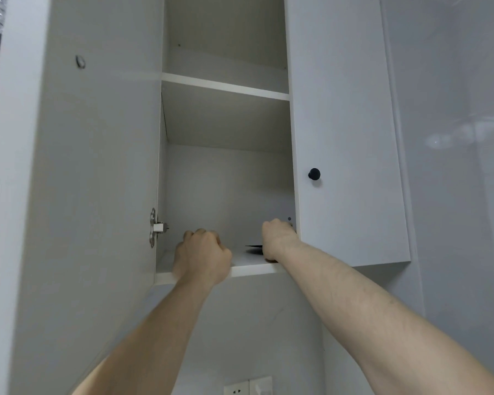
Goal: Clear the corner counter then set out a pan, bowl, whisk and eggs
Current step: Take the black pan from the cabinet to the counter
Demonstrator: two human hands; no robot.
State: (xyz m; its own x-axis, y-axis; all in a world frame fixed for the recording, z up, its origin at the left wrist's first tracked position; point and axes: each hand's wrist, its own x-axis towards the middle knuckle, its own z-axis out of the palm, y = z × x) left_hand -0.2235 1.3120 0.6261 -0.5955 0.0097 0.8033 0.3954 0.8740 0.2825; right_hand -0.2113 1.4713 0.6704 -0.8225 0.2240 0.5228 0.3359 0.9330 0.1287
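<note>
Both my arms reach up into an open white wall cabinet (226, 269), onto its lower shelf. My left hand (203, 253) sits at the shelf's front edge with its fingers curled into a fist, and nothing shows in it. My right hand (277, 240) is at the right side of the shelf, fingers curled away from the camera. A thin dark flat thing (254, 247) sticks out from it to the left, just above the shelf; what it is I cannot make out. No pan, bowl, whisk or eggs are in view.
The cabinet's left door (92, 181) stands swung open with its hinge (156, 228) showing. The right door (348, 138) is closed and has a black knob (314, 174). An upper shelf (226, 86) is bare. Wall sockets (247, 386) sit below, and glossy wall panels are on the right.
</note>
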